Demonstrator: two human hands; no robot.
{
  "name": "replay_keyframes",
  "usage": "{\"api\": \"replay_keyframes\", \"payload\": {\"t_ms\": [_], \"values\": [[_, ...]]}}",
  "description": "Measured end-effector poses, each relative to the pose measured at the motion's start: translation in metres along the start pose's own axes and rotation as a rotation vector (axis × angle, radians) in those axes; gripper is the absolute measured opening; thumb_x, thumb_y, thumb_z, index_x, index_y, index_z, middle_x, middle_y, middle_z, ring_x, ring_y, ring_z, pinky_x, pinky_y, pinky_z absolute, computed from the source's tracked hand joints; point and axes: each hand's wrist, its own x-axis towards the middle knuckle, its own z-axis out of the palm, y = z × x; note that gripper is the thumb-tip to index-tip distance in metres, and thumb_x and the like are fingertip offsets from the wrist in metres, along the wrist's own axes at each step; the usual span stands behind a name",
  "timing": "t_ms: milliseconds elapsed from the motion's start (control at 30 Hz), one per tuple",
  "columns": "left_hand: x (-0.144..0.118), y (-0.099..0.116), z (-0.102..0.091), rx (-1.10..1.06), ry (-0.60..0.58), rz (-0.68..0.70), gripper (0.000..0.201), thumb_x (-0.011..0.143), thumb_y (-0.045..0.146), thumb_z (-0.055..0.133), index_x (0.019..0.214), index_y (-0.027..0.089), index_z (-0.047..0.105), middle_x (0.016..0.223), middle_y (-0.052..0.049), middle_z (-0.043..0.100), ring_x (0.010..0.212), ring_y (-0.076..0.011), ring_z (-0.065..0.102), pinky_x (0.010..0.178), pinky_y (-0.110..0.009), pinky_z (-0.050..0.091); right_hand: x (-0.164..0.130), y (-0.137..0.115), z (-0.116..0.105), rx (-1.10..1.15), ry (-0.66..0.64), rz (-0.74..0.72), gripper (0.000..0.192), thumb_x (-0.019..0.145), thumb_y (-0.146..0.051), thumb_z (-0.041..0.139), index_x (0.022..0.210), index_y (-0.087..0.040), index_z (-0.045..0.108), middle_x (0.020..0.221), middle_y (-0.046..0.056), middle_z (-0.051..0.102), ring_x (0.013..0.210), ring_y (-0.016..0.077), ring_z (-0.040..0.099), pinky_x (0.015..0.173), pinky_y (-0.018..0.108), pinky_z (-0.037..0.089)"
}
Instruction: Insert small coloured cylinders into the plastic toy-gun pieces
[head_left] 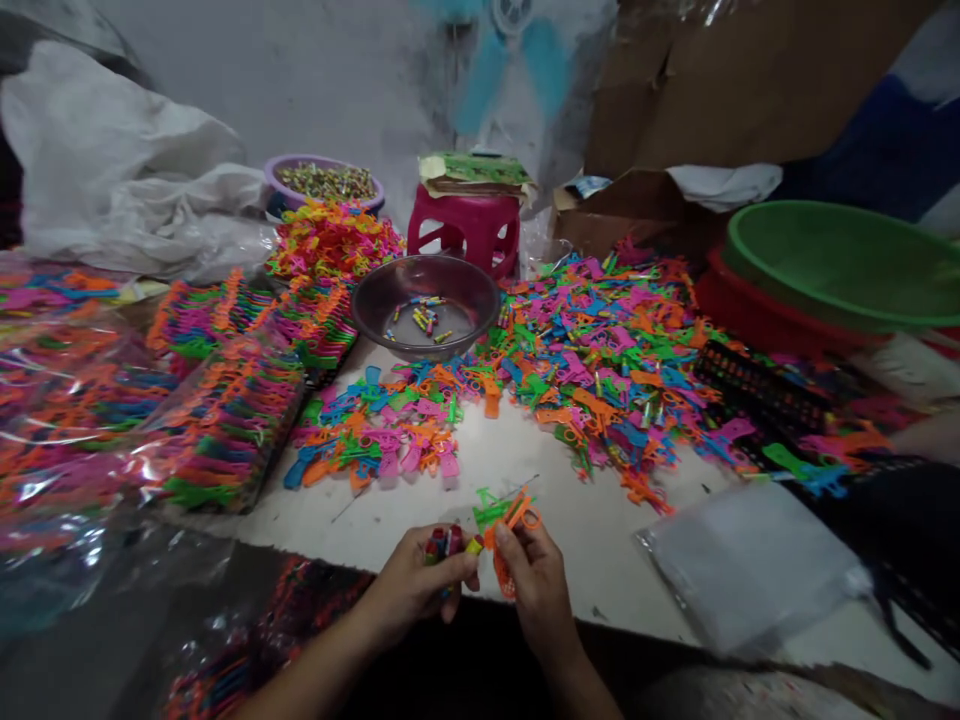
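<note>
My left hand (420,578) is closed around several small coloured tubes (454,541), and a yellow-ended one pokes out at the fingertips. Beside it, my right hand (538,585) grips an orange plastic toy gun (505,575) between thumb and fingers. The yellow tube end is close to the orange gun; whether they touch I cannot tell. Just beyond the hands a green toy gun (489,508) lies on the white table (510,440). Farther back, a metal bowl (361,305) holds several similar tubes (424,318).
A heap of toy guns (600,340) spreads behind and right. Bagged toy guns (232,420) line the left. A clear plastic packet (757,565) lies at right, near a green basin (847,265). A pink stool (465,225) stands behind the bowl. A blurred arm (926,437) shows at the right edge.
</note>
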Motion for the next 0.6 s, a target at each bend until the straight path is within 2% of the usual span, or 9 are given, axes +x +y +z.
{"api": "replay_keyframes", "payload": {"t_ms": [133, 233, 300, 333, 367, 400, 467, 533, 600], "values": [[-0.011, 0.002, -0.003, 0.096, 0.035, 0.087, 0.026, 0.067, 0.037, 0.061, 0.06, 0.013, 0.057, 0.043, 0.005, 0.047, 0.034, -0.005, 0.041, 0.037, -0.017, 0.03, -0.003, 0.009, 0.02, -0.059, 0.001, -0.063, 0.025, 0.075, -0.042, 0.053, 0.075, -0.017, 0.054, 0.065, 0.001, 0.055, 0.062, 0.0134, 0.05, 0.06, 0.024, 0.041], [-0.01, -0.003, -0.012, 0.038, 0.132, 0.067, 0.028, 0.067, 0.04, 0.06, 0.065, 0.012, 0.059, 0.052, 0.001, 0.055, 0.035, -0.0053, 0.045, 0.033, -0.016, 0.027, 0.013, 0.012, 0.03, -0.053, -0.042, -0.054, 0.024, 0.072, -0.042, 0.057, 0.07, -0.017, 0.054, 0.061, -0.001, 0.054, 0.058, 0.0125, 0.049, 0.056, 0.023, 0.04], [-0.005, -0.009, -0.021, -0.088, 0.247, 0.019, 0.032, 0.065, 0.042, 0.061, 0.077, 0.012, 0.06, 0.071, -0.005, 0.062, 0.042, -0.008, 0.053, 0.031, -0.015, 0.026, 0.038, 0.007, 0.019, -0.035, -0.025, -0.032, 0.025, 0.066, -0.041, 0.063, 0.065, -0.017, 0.055, 0.058, -0.001, 0.054, 0.055, 0.012, 0.048, 0.053, 0.023, 0.039], [-0.001, -0.012, -0.027, -0.151, 0.324, -0.002, 0.037, 0.064, 0.043, 0.062, 0.084, 0.012, 0.059, 0.081, -0.007, 0.063, 0.046, -0.0094, 0.056, 0.03, -0.015, 0.027, 0.054, 0.004, 0.008, -0.017, 0.026, -0.025, 0.026, 0.063, -0.041, 0.065, 0.063, -0.017, 0.056, 0.057, -0.001, 0.055, 0.054, 0.0119, 0.048, 0.051, 0.023, 0.039], [0.003, -0.016, -0.034, -0.199, 0.4, -0.014, 0.04, 0.063, 0.044, 0.062, 0.088, 0.012, 0.058, 0.085, -0.008, 0.063, 0.048, -0.01, 0.057, 0.03, -0.015, 0.028, 0.072, 0.0, -0.006, 0.014, 0.158, -0.032, 0.027, 0.062, -0.043, 0.065, 0.063, -0.017, 0.056, 0.057, -0.001, 0.056, 0.054, 0.0117, 0.049, 0.052, 0.023, 0.039], [0.007, -0.02, -0.04, -0.23, 0.466, -0.016, 0.042, 0.063, 0.045, 0.063, 0.088, 0.012, 0.057, 0.083, -0.008, 0.063, 0.047, -0.0094, 0.057, 0.03, -0.015, 0.029, 0.089, -0.003, -0.022, 0.062, 0.289, -0.027, 0.03, 0.062, -0.046, 0.063, 0.063, -0.018, 0.056, 0.056, -0.001, 0.056, 0.053, 0.0116, 0.05, 0.052, 0.024, 0.04], [0.014, -0.026, -0.05, -0.234, 0.537, -0.019, 0.042, 0.062, 0.047, 0.062, 0.084, 0.012, 0.055, 0.068, -0.003, 0.061, 0.039, -0.0068, 0.051, 0.03, -0.015, 0.029, 0.12, -0.005, -0.047, 0.053, 0.375, -0.018, 0.038, 0.064, -0.056, 0.053, 0.067, -0.019, 0.056, 0.06, 0.0, 0.059, 0.051, 0.0125, 0.052, 0.051, 0.026, 0.042], [0.022, -0.031, -0.055, -0.216, 0.526, 0.004, 0.042, 0.062, 0.047, 0.062, 0.083, 0.012, 0.053, 0.058, 0.002, 0.057, 0.036, -0.0062, 0.048, 0.03, -0.015, 0.03, 0.143, 0.002, -0.055, -0.215, 0.371, -0.03, 0.044, 0.066, -0.059, 0.047, 0.071, -0.017, 0.058, 0.064, 0.003, 0.061, 0.051, 0.0144, 0.054, 0.049, 0.028, 0.042], [0.031, -0.034, -0.056, -0.218, 0.485, 0.043, 0.043, 0.063, 0.047, 0.061, 0.089, 0.014, 0.05, 0.059, 0.002, 0.057, 0.039, -0.0077, 0.051, 0.031, -0.015, 0.031, 0.16, 0.016, -0.043, -0.506, 0.329, -0.077, 0.046, 0.067, -0.056, 0.046, 0.077, -0.014, 0.061, 0.07, 0.007, 0.063, 0.057, 0.0174, 0.056, 0.054, 0.031, 0.043]]}}
